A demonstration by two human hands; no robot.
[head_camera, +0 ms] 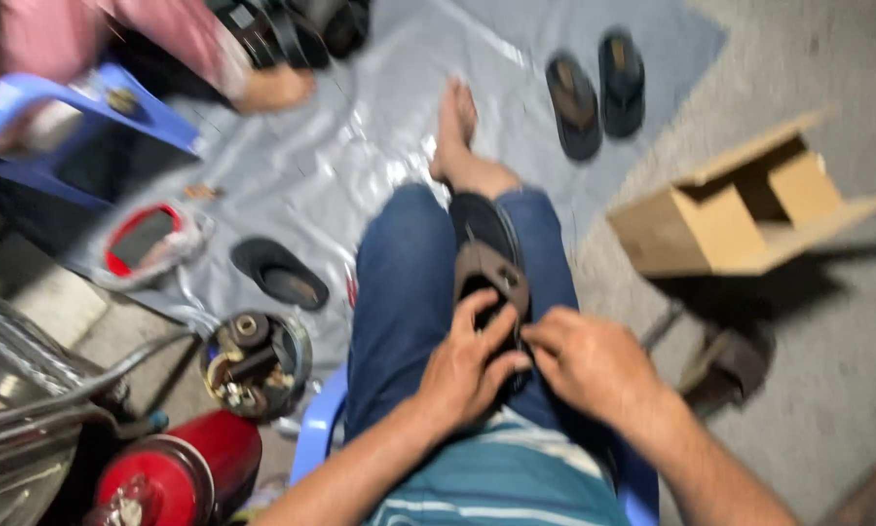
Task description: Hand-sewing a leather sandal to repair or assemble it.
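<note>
Sitting on a blue plastic chair (313, 429) with both hands down in the lap, working a dark, brownish rubbery part (491, 271) that's lying along the jeans-clad thighs. The left hand (469, 368) is gripping the near end of it, thumb pushing up over the edge and fingers curled round, so that grip is pressed tight on the part. The right hand (586, 358) is sitting just beside it, fingertips touching the same end; the picture's blurry there, so I can't tell whether that grip is pinching or just resting.

Stuff lying around: a grey plastic sheet (360, 146) is covering the floor, with a pair of dark sandals (596, 90) near its far edge and a single black slipper (280, 273) off to the left. A cardboard box (740, 200) is standing on the concrete to the right, open side up. A red cylinder (180, 472) and a round metal assembly (255, 362) are sitting at lower left. Another person's hand (274, 90), pink sleeve, is reaching in at the top left.
</note>
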